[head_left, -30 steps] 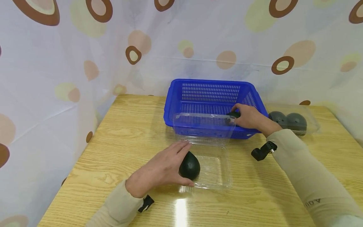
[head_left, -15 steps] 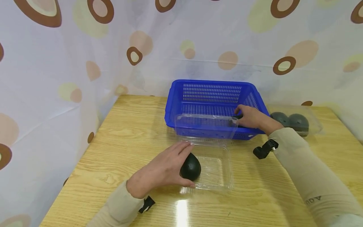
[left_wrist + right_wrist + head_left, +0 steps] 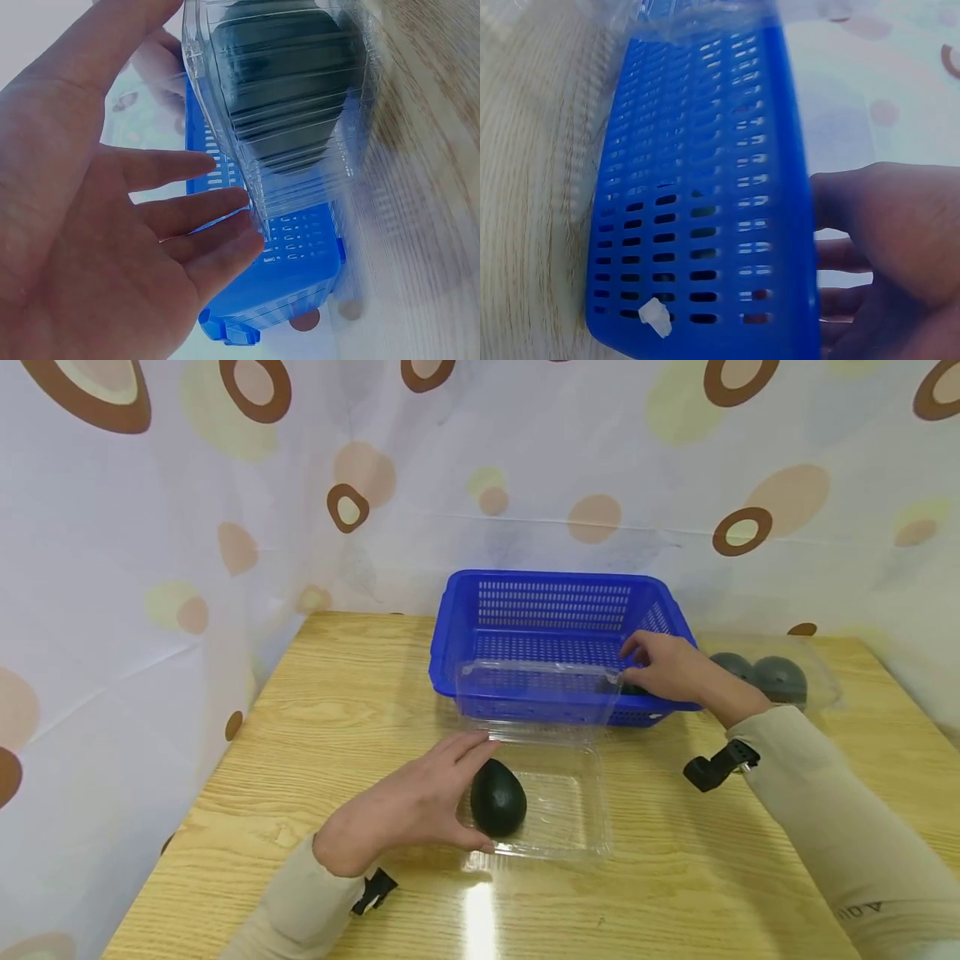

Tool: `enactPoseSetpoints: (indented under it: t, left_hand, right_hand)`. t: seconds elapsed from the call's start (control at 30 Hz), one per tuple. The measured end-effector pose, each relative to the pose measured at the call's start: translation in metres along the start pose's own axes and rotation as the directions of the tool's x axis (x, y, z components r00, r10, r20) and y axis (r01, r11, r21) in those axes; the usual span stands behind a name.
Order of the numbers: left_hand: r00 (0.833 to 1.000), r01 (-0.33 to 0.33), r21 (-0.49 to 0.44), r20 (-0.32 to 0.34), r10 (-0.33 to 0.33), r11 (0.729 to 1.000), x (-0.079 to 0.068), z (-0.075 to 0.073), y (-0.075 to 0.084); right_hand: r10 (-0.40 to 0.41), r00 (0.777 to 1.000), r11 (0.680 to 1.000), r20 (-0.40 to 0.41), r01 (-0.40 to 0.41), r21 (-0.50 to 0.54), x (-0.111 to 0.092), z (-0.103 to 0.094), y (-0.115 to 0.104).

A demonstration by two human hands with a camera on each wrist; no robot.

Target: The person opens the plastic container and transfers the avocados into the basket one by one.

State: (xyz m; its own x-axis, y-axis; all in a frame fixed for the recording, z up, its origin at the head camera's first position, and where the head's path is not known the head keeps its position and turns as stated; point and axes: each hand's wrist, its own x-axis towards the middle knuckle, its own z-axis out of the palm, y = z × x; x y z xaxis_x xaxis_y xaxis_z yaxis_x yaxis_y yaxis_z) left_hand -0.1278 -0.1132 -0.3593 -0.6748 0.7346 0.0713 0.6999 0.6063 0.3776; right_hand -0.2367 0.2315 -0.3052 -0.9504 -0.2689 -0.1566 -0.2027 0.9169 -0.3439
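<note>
A dark green avocado (image 3: 498, 798) lies in the left part of an open clear plastic clamshell box (image 3: 558, 810). My left hand (image 3: 408, 797) is around the box's left side, thumb in front and fingers behind; in the left wrist view its fingertips reach the box wall and the avocado shows through the plastic. Over the right end of the blue basket (image 3: 555, 578), my right hand (image 3: 667, 668) has its fingers apart. Beneath it a dark avocado (image 3: 634, 689) is partly hidden by the hand and basket rim. The right wrist view shows those fingers behind the basket wall (image 3: 697, 187).
The box's raised lid (image 3: 536, 693) leans against the basket front. Right of the basket, a clear box (image 3: 821, 672) holds two dark avocados (image 3: 780, 678). Everything stands on a wooden table (image 3: 315, 735), with a patterned curtain (image 3: 525, 460) behind.
My right hand first has its fingers on an avocado in the basket; now it is raised a little, fingers apart, and the avocado sits lower. My left hand has drawn slightly left from the boxed avocado.
</note>
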Motion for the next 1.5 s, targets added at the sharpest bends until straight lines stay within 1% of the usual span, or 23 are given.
enactPoseSetpoints:
  t: [0.17,0.37,0.67,0.77,0.9,0.97,1.03,1.1,1.23,1.33,1.37,1.4,1.43,1.47,1.5]
  left_hand:
    - [1.000,0.011,0.004,-0.007,-0.011,1.000,-0.001,0.000,-0.002]
    - [1.000,0.018,0.026,-0.016,-0.017,0.999,-0.002,0.000,-0.002]
    - [1.000,0.023,0.022,-0.016,-0.023,0.999,-0.001,0.000,-0.002]
    - [1.000,0.027,0.017,-0.011,-0.027,0.999,-0.001,0.000,-0.002]
    - [0.999,0.039,0.008,0.001,-0.039,0.999,-0.002,0.000,-0.002]
    - [0.999,0.048,0.006,0.006,-0.048,0.999,-0.001,0.000,-0.002]
    - [0.999,0.053,0.007,0.009,-0.054,0.999,-0.001,0.000,-0.001]
    - [0.998,0.058,0.005,0.010,-0.058,0.998,-0.001,0.000,-0.001]
    - [0.999,0.053,0.008,0.008,-0.053,0.999,-0.001,0.000,-0.001]
    - [0.999,0.050,0.007,0.005,-0.050,0.999,-0.001,0.000,0.000]
    - [0.999,0.049,0.006,0.004,-0.049,0.999,0.000,0.001,0.000]
    - [0.999,0.047,0.003,0.003,-0.047,0.999,0.000,0.001,0.000]
    - [0.999,0.048,0.003,0.004,-0.048,0.999,0.000,0.001,0.000]
    - [0.999,0.049,0.004,0.005,-0.049,0.999,0.000,0.001,0.000]
    - [0.999,0.050,0.005,0.008,-0.050,0.999,0.000,0.001,0.000]
  right_hand:
    - [-0.038,0.997,0.999,-0.064,0.040,0.033,-0.012,-0.004,-0.004]
    - [-0.045,0.991,0.994,-0.122,0.057,0.098,-0.030,-0.010,-0.013]
    - [-0.054,0.975,0.992,-0.214,0.077,0.098,-0.061,-0.013,-0.019]
    - [-0.091,0.964,0.991,-0.252,0.112,0.073,-0.070,-0.011,-0.020]
    - [-0.153,0.942,0.985,-0.299,0.169,0.027,-0.083,-0.006,-0.024]
    - [-0.172,0.932,0.983,-0.319,0.184,0.007,-0.089,-0.004,-0.027]
    - [-0.198,0.916,0.978,-0.349,0.207,-0.011,-0.096,-0.002,-0.032]
    - [-0.233,0.893,0.971,-0.385,0.237,-0.038,-0.103,-0.001,-0.037]
    - [-0.325,0.835,0.943,-0.444,0.322,-0.084,-0.113,0.005,-0.050]
    - [-0.399,0.797,0.913,-0.454,0.393,-0.113,-0.116,0.013,-0.060]
    - [-0.421,0.787,0.903,-0.450,0.412,-0.124,-0.116,0.016,-0.063]
    - [-0.439,0.781,0.894,-0.444,0.427,-0.132,-0.116,0.019,-0.066]
    - [-0.452,0.780,0.888,-0.433,0.438,-0.138,-0.116,0.023,-0.069]
    - [-0.459,0.784,0.885,-0.418,0.445,-0.138,-0.115,0.027,-0.072]
    - [-0.460,0.792,0.885,-0.401,0.445,-0.136,-0.115,0.030,-0.074]
